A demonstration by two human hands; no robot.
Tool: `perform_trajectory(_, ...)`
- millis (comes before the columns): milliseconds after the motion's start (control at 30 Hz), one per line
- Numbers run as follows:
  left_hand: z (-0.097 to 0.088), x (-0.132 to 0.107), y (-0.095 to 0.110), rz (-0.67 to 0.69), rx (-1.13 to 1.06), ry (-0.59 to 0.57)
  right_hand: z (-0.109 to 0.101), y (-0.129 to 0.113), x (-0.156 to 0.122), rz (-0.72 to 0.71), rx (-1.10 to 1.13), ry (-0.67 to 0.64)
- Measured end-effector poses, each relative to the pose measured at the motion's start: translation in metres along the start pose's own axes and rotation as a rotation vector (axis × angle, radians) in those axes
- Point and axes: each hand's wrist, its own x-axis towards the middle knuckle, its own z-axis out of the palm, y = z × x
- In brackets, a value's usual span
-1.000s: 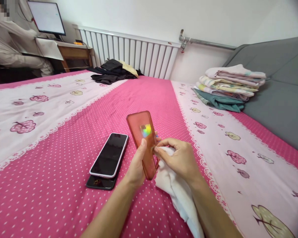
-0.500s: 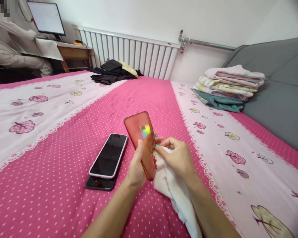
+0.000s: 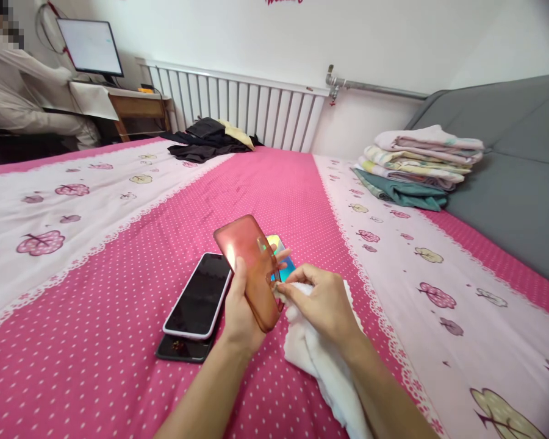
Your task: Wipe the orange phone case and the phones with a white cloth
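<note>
A translucent orange-red phone case (image 3: 251, 262) is held up over the bed, tilted, in my left hand (image 3: 242, 311); the thumb lies on its near face and the fingers are around behind it. My right hand (image 3: 322, 302) pinches a white cloth (image 3: 304, 335) at the right edge of the case, and the rest of the cloth hangs down under my wrist. Behind the case a shiny rainbow-blue phone-like thing (image 3: 287, 268) lies partly hidden. Left of my hands, a phone with a white rim (image 3: 199, 299) rests on top of a dark phone (image 3: 183, 349).
The bed has a pink dotted cover (image 3: 274, 183). Folded bedding (image 3: 421, 158) is stacked by the grey headboard (image 3: 526, 164). Dark clothes (image 3: 205, 140) lie near the white radiator (image 3: 238, 100). A person (image 3: 27, 85) sits at a desk with a monitor (image 3: 91, 49).
The case has moved slightly left and turned, uncovering more of the shiny rainbow-blue thing behind it. My right hand has shifted slightly down and left with the cloth along the case edge.
</note>
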Motion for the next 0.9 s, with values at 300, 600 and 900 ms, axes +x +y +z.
perform_trajectory(300,-0.0025,0.0023,0.0025,-0.265,-0.123,0.005,0.0007,0.0026,-0.0014,-0.196,-0.068,0.203)
perform_trajectory(600,-0.0056,0.0033,0.0049,-0.290,-0.178,-0.069,0.0030,0.0039,-0.0028,-0.254,-0.070,0.236)
perform_trajectory(900,-0.0006,-0.0035,-0.0013,-0.058,-0.008,-0.177,0.0010,0.0009,0.0025,0.085,0.317,0.035)
